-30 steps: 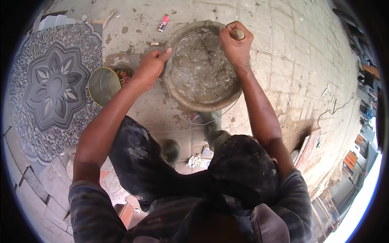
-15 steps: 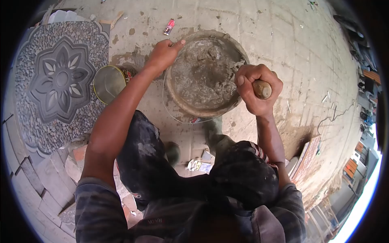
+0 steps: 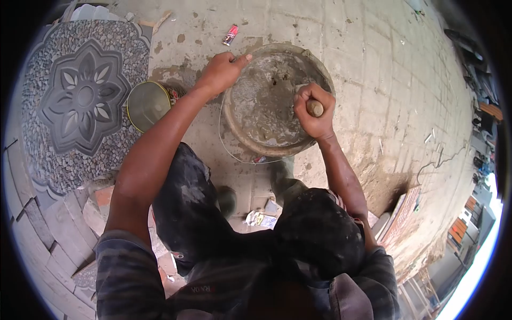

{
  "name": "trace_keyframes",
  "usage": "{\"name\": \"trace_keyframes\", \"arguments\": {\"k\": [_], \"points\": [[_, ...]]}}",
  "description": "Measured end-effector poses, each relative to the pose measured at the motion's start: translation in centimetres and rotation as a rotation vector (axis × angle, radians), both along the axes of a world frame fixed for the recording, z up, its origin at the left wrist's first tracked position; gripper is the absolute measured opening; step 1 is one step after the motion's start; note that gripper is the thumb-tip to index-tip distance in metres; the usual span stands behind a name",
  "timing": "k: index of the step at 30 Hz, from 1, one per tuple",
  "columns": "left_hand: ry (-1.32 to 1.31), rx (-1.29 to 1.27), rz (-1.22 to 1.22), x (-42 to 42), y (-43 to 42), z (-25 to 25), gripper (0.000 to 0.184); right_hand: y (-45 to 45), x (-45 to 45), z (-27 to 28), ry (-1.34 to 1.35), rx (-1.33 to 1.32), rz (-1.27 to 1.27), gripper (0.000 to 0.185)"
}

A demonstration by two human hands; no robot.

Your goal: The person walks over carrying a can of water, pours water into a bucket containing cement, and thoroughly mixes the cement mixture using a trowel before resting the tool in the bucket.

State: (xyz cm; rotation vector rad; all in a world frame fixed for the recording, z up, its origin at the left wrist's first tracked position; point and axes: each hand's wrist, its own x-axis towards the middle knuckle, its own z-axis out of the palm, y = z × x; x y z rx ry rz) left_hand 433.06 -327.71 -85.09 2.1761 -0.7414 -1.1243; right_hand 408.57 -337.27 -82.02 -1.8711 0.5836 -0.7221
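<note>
While I watch from far away through the head camera, my right hand is wrapped tight around the wooden handle of a tool, over the right side of a round bucket. My left hand holds the bucket's left edge, with the thumb on top of the rim and the fingers curled; I cannot see the tips of those fingers well. The bucket stands on the floor, just past the boots, and the grey mud is inside it. I cannot see the low end of the tool clearly, but it seems to dip into the mud. I think the work is partway along. The mud looks wet right across, so that bit seems done. But it has lumps and ridges on top, with shiny spots between them, so I would say the blending is not all done. I cannot tell how the mud is at the bottom. A thin wire loop hangs around the near side. To the left, a tin can sits beside a big flower tile.
</note>
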Motion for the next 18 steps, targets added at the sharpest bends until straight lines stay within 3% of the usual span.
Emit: {"name": "trace_keyframes", "arguments": {"k": [7, 10, 12, 15, 18], "points": [[0.004, -0.055, 0.038, -0.5, 0.2, 0.2, 0.059, 0.5, -2.1, 10.6, -0.446, 0.179, 0.117, 0.018], [-0.008, -0.061, 0.019, -0.5, 0.0, -0.3, 0.059, -1.4, 1.3, 10.3, -0.643, 0.160, 0.169, 0.018], [-0.024, -0.055, 0.024, -0.4, 0.1, -0.5, 0.058, -2.4, 4.6, 7.4, -0.518, 0.159, 0.060, 0.019], [0.011, -0.049, 0.036, -0.4, 0.0, -0.2, 0.058, -4.2, 8.3, -1.2, -0.122, 0.080, 0.022, 0.019], [-0.024, -0.034, 0.016, -0.5, 0.1, 0.1, 0.057, -2.9, 8.0, -2.4, -0.033, 0.012, 0.040, 0.019]]}}
